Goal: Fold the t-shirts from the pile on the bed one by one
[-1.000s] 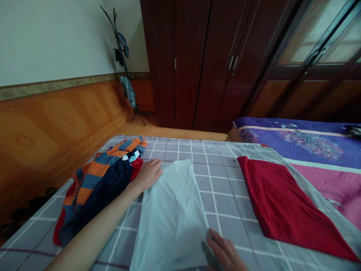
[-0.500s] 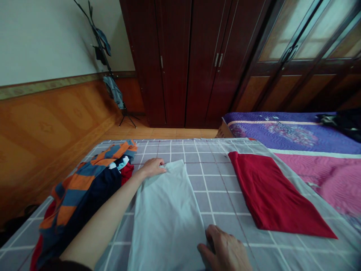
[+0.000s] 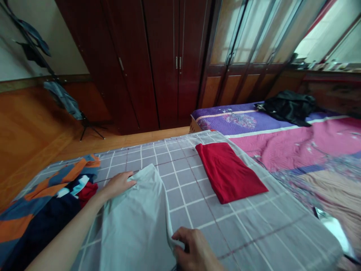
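A pale, whitish folded garment point(image 3: 132, 222) lies lengthwise in front of me; its exact kind does not show. At its far left corner, my left hand point(image 3: 120, 184) is closed on the fabric. My right hand point(image 3: 194, 246) pinches the near right edge, which stands slightly raised off the bed. Further right is a red folded garment point(image 3: 229, 171), flat and untouched. Left of my forearm sits a heap of clothes, with an orange and blue striped garment point(image 3: 64, 178) over a dark navy one point(image 3: 47, 216).
Everything lies on a grey checked sheet point(image 3: 180, 180). A second bed with a purple and pink cover point(image 3: 270, 150) adjoins on the right, bearing a black garment point(image 3: 290, 107). Beyond stand a dark wardrobe point(image 3: 163, 75) and a coat stand point(image 3: 53, 75).
My view has turned right, so the bed contents appear further left. My right hand has taken hold of the pale garment's edge and lifted it a little. The left hand stays at the far corner.
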`<move>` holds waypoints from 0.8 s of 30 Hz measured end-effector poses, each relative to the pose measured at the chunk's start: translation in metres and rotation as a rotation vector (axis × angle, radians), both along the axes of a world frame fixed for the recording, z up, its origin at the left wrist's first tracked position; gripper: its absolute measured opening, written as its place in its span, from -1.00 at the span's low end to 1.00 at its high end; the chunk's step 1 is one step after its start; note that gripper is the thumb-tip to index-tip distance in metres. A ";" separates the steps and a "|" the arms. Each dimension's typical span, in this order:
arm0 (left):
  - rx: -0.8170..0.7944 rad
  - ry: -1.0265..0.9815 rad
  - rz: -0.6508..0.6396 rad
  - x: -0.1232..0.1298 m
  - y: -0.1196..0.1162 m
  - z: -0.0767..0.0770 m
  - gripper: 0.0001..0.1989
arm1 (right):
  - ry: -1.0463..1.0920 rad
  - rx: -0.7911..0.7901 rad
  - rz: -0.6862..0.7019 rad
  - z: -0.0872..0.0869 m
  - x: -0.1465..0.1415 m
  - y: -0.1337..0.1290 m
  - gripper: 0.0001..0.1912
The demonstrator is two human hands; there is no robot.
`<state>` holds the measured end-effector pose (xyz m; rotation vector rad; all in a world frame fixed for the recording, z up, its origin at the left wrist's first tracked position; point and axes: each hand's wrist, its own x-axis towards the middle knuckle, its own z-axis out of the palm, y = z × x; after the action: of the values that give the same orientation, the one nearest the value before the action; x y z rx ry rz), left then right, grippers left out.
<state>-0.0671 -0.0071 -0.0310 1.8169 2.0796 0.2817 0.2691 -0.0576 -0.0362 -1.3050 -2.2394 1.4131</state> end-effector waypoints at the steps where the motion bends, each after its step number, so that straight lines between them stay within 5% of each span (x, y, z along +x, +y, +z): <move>1: 0.017 -0.016 -0.005 0.002 0.000 0.000 -0.79 | 0.049 -0.040 -0.022 0.002 0.002 0.000 -0.75; 10: 0.231 -0.121 -0.063 0.049 0.037 0.005 -0.79 | 0.364 -0.242 -0.269 0.027 0.060 0.027 -0.71; 18: 0.391 -0.226 -0.242 0.135 0.108 0.044 -0.78 | 0.405 -0.080 -0.430 0.052 0.128 0.046 -0.67; 24: 0.459 -0.237 -0.353 0.192 0.166 0.091 -0.78 | 0.443 -0.023 -0.549 0.074 0.166 0.067 -0.64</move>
<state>0.1250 0.1585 0.0596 2.2356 1.5840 0.8841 0.4354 0.0095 0.0378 -1.3146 -1.4444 1.3452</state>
